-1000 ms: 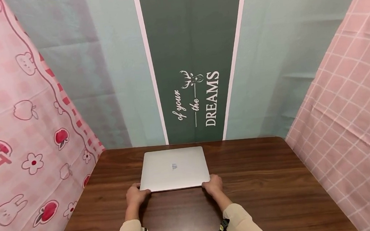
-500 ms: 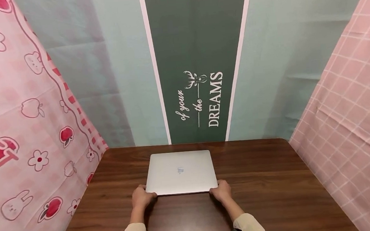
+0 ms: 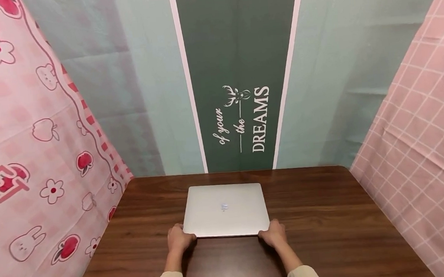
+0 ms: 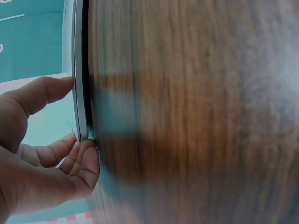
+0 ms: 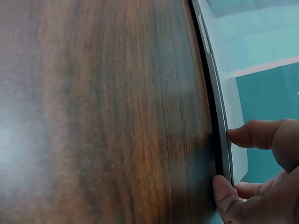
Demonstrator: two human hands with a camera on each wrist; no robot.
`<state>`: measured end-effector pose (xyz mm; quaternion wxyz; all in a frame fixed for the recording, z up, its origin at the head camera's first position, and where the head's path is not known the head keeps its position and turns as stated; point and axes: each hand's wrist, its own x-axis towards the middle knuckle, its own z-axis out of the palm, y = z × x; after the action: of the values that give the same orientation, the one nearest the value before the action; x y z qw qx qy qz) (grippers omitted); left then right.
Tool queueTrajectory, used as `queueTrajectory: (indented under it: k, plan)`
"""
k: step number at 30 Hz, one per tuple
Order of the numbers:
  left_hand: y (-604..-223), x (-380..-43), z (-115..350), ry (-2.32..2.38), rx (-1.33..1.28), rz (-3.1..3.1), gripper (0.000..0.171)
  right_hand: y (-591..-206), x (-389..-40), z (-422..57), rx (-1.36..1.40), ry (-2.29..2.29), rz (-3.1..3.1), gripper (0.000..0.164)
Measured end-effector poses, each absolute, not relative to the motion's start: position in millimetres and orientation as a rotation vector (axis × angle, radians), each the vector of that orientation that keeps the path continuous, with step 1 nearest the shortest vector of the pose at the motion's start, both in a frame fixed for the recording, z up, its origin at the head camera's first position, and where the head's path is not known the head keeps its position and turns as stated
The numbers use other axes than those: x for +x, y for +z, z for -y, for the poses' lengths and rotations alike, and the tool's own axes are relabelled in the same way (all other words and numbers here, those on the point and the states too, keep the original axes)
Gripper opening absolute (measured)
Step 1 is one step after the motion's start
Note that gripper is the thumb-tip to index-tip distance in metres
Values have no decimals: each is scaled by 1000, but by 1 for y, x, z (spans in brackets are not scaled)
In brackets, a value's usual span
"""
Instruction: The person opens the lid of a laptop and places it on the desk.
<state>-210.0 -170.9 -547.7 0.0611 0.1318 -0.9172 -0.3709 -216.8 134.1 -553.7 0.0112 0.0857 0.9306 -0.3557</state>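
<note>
A closed silver laptop with a small logo on its lid lies low over the table's middle in the head view. At its near left corner my left hand grips it. My right hand has hold of the near right corner. In the left wrist view the thumb touches the laptop's front edge, with the other fingers curled by the corner. The right wrist view has a thumb on the front edge and fingertips at the corner. Whether the laptop touches the table cannot be told.
The dark wooden table extends on all sides of the laptop. A green curtain with white lettering hangs behind it. Pink patterned cloth hangs on the left, and pink checked cloth on the right.
Both hands have moved the laptop rightward and slightly nearer, turning it a little. The head view has shifted slightly too. The grip looks the same.
</note>
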Motion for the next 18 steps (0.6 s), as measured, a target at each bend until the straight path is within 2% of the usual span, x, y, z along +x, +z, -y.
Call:
queueTrajectory:
  k: [7,14,18]
  plan:
    - [-546,-206,160,-1175,410,2760,49,-550,-208,-146,253,-1082,-2914,47]
    - [-548,-204,152,-1209,391,2725,46,-550,-206,-161,219,-1113,-2935,35]
    - [-550,-198,147,-1219,377,2726,47,-549,-197,-168,247,-1153,-2915,35]
